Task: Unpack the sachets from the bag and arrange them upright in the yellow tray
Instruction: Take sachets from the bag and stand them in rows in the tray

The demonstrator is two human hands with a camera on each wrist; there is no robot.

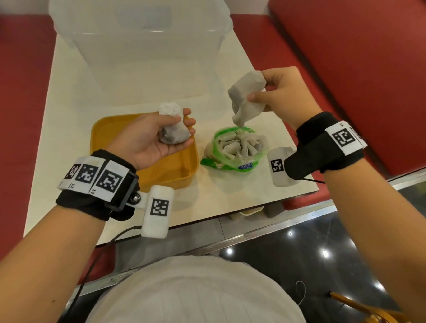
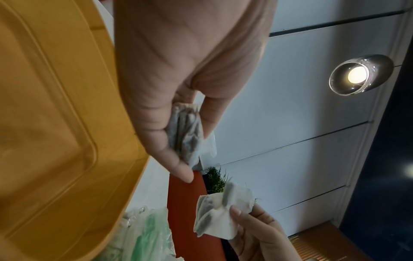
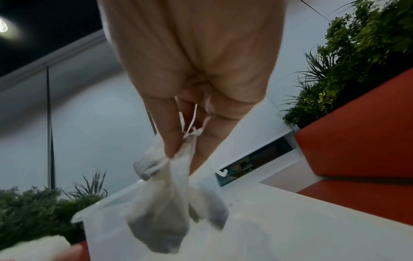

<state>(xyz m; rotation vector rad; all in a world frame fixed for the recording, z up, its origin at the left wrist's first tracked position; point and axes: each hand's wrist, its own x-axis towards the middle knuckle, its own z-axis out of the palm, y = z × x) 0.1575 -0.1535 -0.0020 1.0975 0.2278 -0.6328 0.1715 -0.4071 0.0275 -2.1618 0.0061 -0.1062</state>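
**Both hands loaded, tray waiting below**

The clear lidded bin (image 1: 141, 39) stands at the far end of the table (image 1: 65, 134), out of the way; the yellow tray (image 1: 102, 132) sits near and left, with no sachet showing in the part of it not hidden by the hand, placed where the left hand can drop straight into it; the green-edged bag (image 1: 233, 148) lies just right of the tray, mouth open upward so sachets lift out easily, more still bunched inside. The left hand (image 1: 154, 139), palm up over the tray, curls its fingers round a small bunch of sachets (image 1: 173, 126), likely gathering them for placing; the right hand (image 1: 280, 93), raised above the bag, pinches another cluster of sachets (image 1: 246, 95) near their tied necks, so the bodies dangle.
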